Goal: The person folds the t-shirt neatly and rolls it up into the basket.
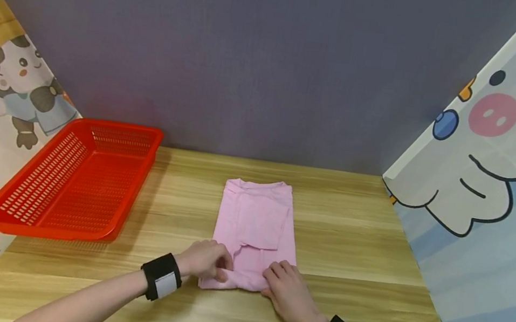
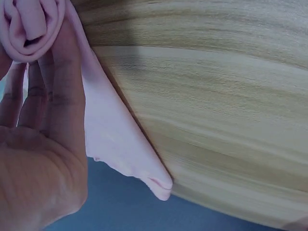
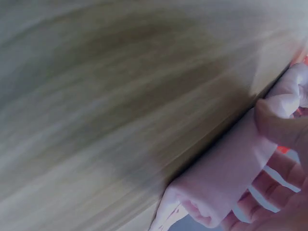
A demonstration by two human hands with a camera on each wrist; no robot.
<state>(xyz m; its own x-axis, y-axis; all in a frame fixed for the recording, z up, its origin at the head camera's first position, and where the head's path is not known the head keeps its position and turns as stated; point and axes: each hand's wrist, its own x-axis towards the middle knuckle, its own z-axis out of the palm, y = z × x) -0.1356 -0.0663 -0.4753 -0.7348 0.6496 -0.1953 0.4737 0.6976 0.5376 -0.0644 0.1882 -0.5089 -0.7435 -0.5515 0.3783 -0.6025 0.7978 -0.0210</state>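
A pink shirt (image 1: pixel 260 218), folded into a narrow rectangle, lies flat on the table with its neckline away from me. Its near end is turned up into a thick roll (image 3: pixel 219 175). At the roll's left end my left hand (image 1: pixel 207 259) pinches the cloth between thumb and fingers. My right hand (image 1: pixel 288 291) grips the right part, with the thumb on the near side and the fingers over the top in the right wrist view. The spiral of layers shows at the roll's end (image 2: pixel 32 26) in the left wrist view.
A red plastic basket (image 1: pixel 136 196) with slotted walls stands at the left of the wooden table (image 1: pixel 346 238). Behind the table rises a dark grey panel (image 1: pixel 280 66). Cartoon-printed sheets border the left and right sides.
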